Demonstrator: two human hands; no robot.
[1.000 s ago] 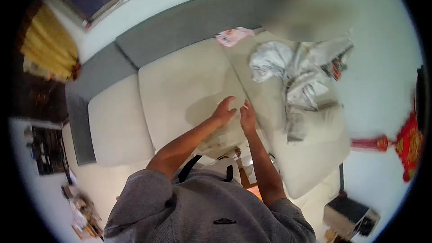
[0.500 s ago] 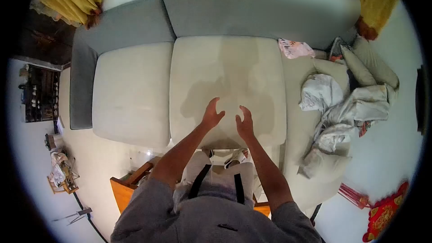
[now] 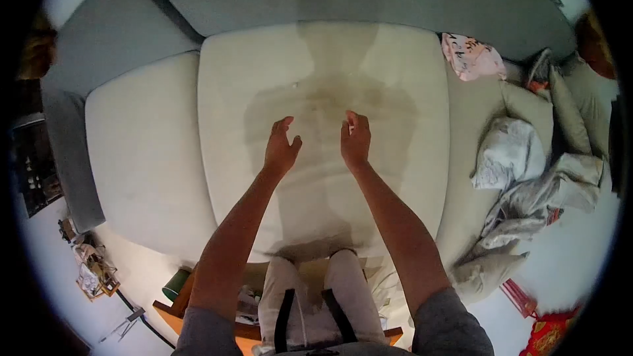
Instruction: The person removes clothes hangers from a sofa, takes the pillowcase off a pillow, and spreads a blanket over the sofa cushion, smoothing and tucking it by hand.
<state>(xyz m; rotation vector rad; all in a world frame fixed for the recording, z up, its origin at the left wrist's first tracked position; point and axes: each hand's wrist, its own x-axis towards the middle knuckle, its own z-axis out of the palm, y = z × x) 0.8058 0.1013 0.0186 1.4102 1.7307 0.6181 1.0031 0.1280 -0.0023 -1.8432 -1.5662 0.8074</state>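
Both arms reach forward over the middle cream cushion (image 3: 316, 184) of a grey sofa. My left hand (image 3: 281, 146) is over the cushion's centre with thumb and fingers apart and nothing between them. A short way to its right, my right hand (image 3: 355, 138) has its fingers slightly curved, and it too holds nothing. The hands are apart from each other, palms turned roughly inward. My shadow falls on the cushion around them. Whether either hand touches the fabric cannot be made out.
A pink printed cloth (image 3: 471, 57) lies at the cushion's back right corner. Crumpled pale fabric (image 3: 511, 151) and pillows (image 3: 488, 273) are on the right section. Wooden furniture (image 3: 173, 320) and a green bin (image 3: 175, 283) stand by my legs. A red ornament (image 3: 550, 335) shows at lower right.
My view has moved closer to the middle cushion and tilted down. Both hands have reached further forward over it and are a little farther apart. Nothing was picked up.
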